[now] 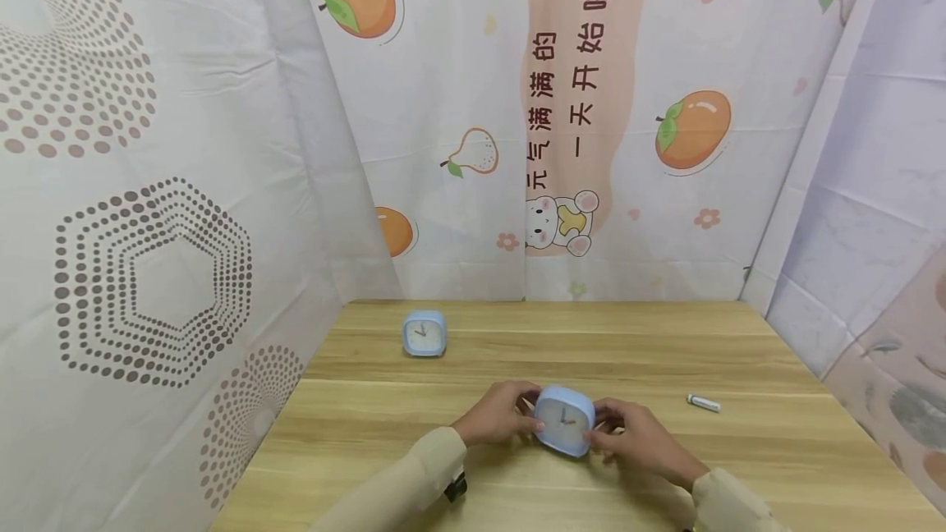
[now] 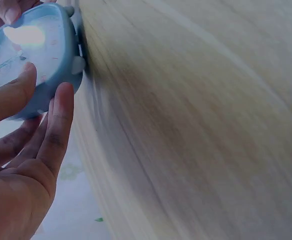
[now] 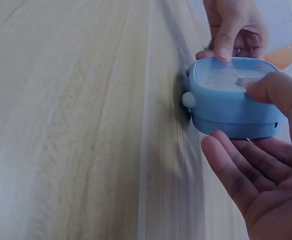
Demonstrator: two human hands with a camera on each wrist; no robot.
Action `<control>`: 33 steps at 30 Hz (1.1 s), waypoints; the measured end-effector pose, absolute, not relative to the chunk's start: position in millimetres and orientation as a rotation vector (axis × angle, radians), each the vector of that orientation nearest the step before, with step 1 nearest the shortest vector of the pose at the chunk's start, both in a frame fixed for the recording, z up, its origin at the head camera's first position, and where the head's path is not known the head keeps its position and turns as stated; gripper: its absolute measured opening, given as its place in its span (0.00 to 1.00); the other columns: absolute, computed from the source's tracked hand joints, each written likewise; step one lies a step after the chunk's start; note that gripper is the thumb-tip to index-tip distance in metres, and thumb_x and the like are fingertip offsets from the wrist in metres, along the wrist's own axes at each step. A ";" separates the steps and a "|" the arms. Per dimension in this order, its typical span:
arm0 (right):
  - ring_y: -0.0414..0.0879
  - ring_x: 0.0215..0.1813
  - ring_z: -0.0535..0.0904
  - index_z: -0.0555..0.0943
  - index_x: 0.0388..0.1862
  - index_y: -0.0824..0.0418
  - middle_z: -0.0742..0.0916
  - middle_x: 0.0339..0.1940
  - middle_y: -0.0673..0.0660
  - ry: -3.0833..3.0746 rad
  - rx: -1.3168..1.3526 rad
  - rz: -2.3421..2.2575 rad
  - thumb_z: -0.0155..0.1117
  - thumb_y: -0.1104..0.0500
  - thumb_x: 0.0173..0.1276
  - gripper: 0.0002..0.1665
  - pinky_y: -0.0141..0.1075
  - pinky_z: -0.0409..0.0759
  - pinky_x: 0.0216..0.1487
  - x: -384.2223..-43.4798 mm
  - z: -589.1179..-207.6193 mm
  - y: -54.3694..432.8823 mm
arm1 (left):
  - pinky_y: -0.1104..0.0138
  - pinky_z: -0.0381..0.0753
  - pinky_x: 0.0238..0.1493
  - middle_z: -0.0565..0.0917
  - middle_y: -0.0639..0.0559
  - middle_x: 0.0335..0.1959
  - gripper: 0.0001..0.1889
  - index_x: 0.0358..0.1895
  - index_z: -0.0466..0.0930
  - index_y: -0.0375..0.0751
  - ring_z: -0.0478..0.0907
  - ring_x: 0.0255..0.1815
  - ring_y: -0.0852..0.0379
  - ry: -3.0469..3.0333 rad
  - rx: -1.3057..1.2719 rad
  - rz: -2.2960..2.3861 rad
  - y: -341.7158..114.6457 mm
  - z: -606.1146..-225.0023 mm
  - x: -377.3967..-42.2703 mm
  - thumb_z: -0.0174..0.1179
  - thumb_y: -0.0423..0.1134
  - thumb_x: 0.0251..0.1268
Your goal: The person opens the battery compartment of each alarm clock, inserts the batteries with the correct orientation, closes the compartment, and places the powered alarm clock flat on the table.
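Note:
A light blue alarm clock (image 1: 564, 425) with rounded corners is held between both hands over the table, its pale face tilted up. My left hand (image 1: 504, 413) grips its left side, thumb on the face and fingers behind. From the right, my right hand (image 1: 641, 440) pinches the opposite side, with its thumb on the front. In the right wrist view, the clock (image 3: 236, 112) shows small rounded feet close to the wood, and the fingers of the right hand (image 3: 266, 195) spread under its back. The left wrist view shows glare on the dial.
A second light blue clock (image 1: 424, 335) stands upright at the back left of the wooden table (image 1: 591, 343). To the right of the hands lies a small white cylinder, like a battery (image 1: 704, 403). Printed curtains (image 1: 473, 64) hang behind and at both sides.

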State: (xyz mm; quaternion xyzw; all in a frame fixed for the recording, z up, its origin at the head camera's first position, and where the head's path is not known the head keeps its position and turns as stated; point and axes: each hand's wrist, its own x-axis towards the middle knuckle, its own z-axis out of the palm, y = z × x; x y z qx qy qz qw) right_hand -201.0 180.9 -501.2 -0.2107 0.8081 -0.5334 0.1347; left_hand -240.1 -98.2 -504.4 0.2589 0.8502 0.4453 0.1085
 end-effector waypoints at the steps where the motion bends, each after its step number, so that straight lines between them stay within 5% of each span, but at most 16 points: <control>1: 0.49 0.45 0.83 0.77 0.61 0.72 0.86 0.47 0.59 2.353 -0.589 -1.556 0.70 0.54 0.72 0.28 0.44 0.88 0.38 -201.7 -501.5 181.1 | 0.71 0.82 0.44 0.85 0.56 0.49 0.27 0.63 0.80 0.35 0.81 0.41 0.65 2.499 0.758 1.318 -98.5 -504.6 -239.8 0.76 0.34 0.60; 12: 0.53 0.53 0.82 0.72 0.68 0.74 0.85 0.56 0.63 2.342 -0.450 -1.628 0.70 0.53 0.72 0.35 0.42 0.87 0.43 -206.5 -506.6 181.8 | 0.71 0.84 0.41 0.86 0.51 0.48 0.30 0.61 0.77 0.36 0.84 0.40 0.63 2.465 0.706 1.356 -96.9 -508.3 -237.8 0.78 0.32 0.55; 19: 0.54 0.53 0.79 0.73 0.69 0.70 0.82 0.60 0.63 2.307 -0.487 -1.637 0.69 0.54 0.73 0.33 0.44 0.87 0.44 -205.9 -504.4 183.1 | 0.72 0.82 0.38 0.83 0.59 0.35 0.20 0.49 0.83 0.37 0.80 0.34 0.66 2.463 0.725 1.302 -94.9 -511.6 -238.5 0.79 0.33 0.54; 33: 0.55 0.52 0.80 0.76 0.66 0.69 0.85 0.56 0.61 2.439 -0.541 -1.597 0.70 0.52 0.73 0.31 0.42 0.87 0.43 -207.6 -506.1 181.8 | 0.72 0.81 0.39 0.83 0.60 0.34 0.19 0.49 0.85 0.35 0.79 0.34 0.66 2.497 0.715 1.285 -92.2 -513.4 -236.8 0.79 0.33 0.55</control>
